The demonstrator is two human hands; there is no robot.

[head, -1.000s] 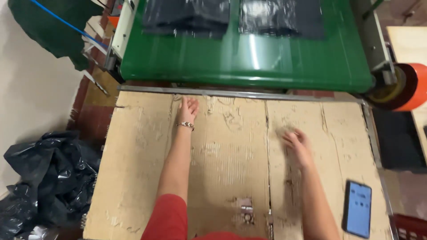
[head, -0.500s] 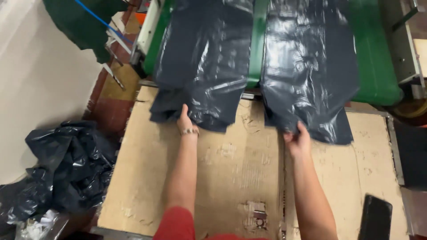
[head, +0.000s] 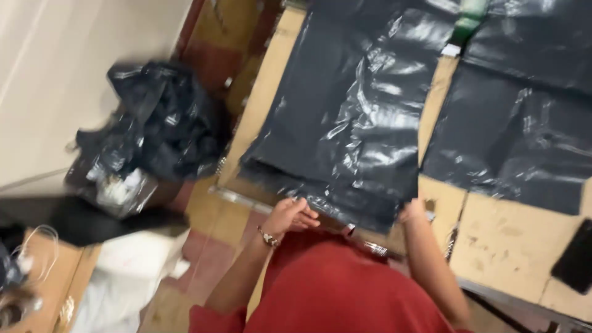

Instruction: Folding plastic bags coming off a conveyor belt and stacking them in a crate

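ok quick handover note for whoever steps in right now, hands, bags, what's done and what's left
Left hand: fingers curled on the near edge of the left bag stack.
Right hand: pinching the same stack's near right corner.
Stack lies flat on the cardboard table, near edge at the table front. Second stack lies to its right, untouched.
Done: both stacks are out on the table.
Left: both stacks remain on the table; heap of bags on the floor.

second black plastic sheet (head: pixel 524 129) flat on cardboard-covered table (head: pixel 499 240), right side. dark phone (head: pixel 576 256) near table's right edge. crumpled black bags (head: pixel 154 129) heaped on floor left, beside pale wall (head: pixel 68 68). green strip (head: pixel 472 15) at top.
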